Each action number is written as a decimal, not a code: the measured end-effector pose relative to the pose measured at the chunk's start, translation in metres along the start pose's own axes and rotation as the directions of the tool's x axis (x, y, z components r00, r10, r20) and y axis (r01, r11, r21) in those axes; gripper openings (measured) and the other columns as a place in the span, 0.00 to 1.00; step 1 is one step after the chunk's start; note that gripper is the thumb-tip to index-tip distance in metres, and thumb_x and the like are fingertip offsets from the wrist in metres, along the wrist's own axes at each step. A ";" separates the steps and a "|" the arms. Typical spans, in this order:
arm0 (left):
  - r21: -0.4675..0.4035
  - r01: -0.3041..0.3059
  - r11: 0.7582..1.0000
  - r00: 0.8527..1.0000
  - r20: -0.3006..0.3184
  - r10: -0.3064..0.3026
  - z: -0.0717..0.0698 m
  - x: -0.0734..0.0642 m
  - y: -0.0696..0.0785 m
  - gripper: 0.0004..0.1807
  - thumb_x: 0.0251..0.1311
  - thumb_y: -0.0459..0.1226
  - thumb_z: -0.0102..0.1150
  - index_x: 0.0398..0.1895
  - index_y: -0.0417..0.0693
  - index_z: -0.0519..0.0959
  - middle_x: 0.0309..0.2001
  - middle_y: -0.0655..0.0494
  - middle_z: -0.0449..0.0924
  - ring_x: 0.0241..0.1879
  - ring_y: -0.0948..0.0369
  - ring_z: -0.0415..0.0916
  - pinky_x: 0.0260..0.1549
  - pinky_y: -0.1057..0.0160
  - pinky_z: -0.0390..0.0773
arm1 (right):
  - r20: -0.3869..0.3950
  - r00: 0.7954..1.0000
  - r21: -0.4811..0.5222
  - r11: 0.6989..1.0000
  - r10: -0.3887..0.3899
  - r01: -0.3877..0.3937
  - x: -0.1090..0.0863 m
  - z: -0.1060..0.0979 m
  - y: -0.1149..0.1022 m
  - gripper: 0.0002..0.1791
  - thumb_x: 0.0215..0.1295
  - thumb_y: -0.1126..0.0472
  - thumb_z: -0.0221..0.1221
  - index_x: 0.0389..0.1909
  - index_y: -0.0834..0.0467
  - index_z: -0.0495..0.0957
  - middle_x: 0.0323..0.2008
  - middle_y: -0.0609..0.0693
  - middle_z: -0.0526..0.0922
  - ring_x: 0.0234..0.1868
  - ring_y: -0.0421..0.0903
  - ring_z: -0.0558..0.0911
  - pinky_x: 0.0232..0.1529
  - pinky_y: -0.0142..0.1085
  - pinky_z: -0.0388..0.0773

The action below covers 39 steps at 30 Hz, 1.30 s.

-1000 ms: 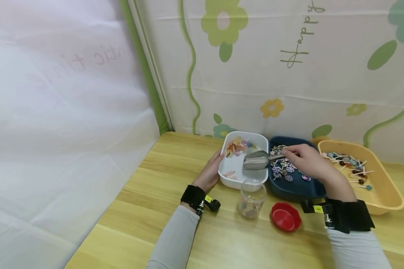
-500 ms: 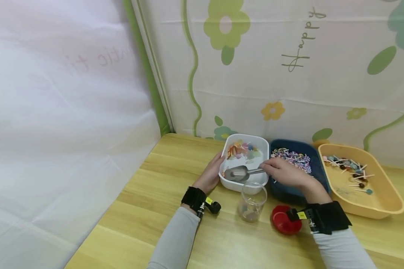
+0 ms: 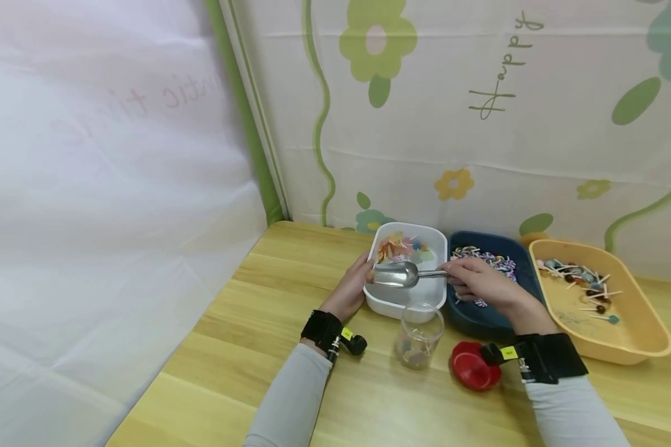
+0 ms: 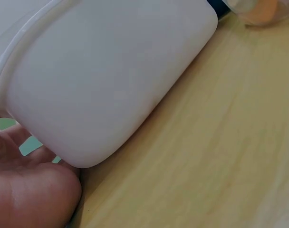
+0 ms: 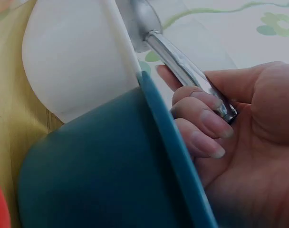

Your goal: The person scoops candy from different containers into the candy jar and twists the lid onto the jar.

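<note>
My right hand [image 3: 483,285] grips the handle of a metal scoop [image 3: 396,274], its fingers [image 5: 201,118] curled round it. The scoop lies level over the white bin [image 3: 405,307], mouth to the left; a small orange piece [image 3: 371,276] shows at its tip. Several wrapped candies [image 3: 397,247] lie at the far end of that bin. My left hand [image 3: 348,290] holds the bin by its left side, fingers bent at the wall and rim. In front stands a clear plastic jar [image 3: 421,335] with a few pieces in the bottom.
To the right of the white bin are a dark blue bin [image 3: 528,279] of swirl-striped lollipops [image 3: 483,257] and a yellow bin [image 3: 632,323] of stick lollipops [image 3: 587,279]. A red lid [image 3: 475,369] lies beside the jar, under my right wrist. A printed curtain [image 3: 402,143] hangs behind the table.
My right hand first brought the scoop left and down into the white bin, away from the blue bin. Since then it has lifted the scoop and levelled it. The left hand stays put.
</note>
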<state>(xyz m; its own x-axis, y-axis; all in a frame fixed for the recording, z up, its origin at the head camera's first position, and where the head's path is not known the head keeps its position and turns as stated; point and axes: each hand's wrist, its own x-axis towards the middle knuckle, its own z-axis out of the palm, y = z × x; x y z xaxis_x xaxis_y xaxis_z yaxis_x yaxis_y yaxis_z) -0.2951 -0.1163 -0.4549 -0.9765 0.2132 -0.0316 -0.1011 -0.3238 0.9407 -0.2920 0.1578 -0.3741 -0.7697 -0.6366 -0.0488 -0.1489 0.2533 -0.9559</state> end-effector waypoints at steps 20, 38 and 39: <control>-0.007 -0.017 1.000 0.999 0.031 0.017 0.001 -0.003 -0.002 0.24 0.74 0.45 0.36 0.71 0.60 0.55 0.71 0.56 0.51 0.67 0.55 0.49 0.66 0.54 0.54 | -0.232 0.972 0.015 0.999 -0.027 0.031 -0.015 -0.016 -0.006 0.23 0.75 0.51 0.43 0.40 0.70 0.68 0.20 0.51 0.60 0.18 0.49 0.61 0.18 0.38 0.61; 0.018 0.016 1.000 1.000 -0.011 -0.016 0.002 0.002 0.001 0.25 0.74 0.45 0.35 0.72 0.61 0.54 0.72 0.55 0.48 0.67 0.57 0.48 0.66 0.54 0.54 | -0.017 0.950 -0.056 0.949 -0.310 0.309 -0.094 -0.062 -0.053 0.18 0.75 0.70 0.33 0.49 0.76 0.69 0.22 0.51 0.59 0.18 0.49 0.57 0.19 0.44 0.53; 0.015 0.013 1.000 1.000 -0.005 -0.013 0.002 0.002 0.001 0.25 0.74 0.45 0.35 0.72 0.60 0.53 0.72 0.55 0.48 0.67 0.57 0.48 0.65 0.54 0.54 | -0.012 0.949 -0.109 0.944 -0.316 0.313 -0.097 -0.063 -0.056 0.18 0.75 0.71 0.33 0.48 0.75 0.70 0.21 0.51 0.60 0.17 0.49 0.58 0.18 0.43 0.54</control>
<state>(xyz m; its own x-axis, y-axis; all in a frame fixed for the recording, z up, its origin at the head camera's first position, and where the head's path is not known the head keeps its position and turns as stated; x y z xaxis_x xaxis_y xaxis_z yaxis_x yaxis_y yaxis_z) -0.2971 -0.1144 -0.4531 -0.9762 0.2123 -0.0453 -0.1106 -0.3070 0.9453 -0.2479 0.2508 -0.2974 -0.6908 -0.6750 0.2593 -0.4487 0.1190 -0.8857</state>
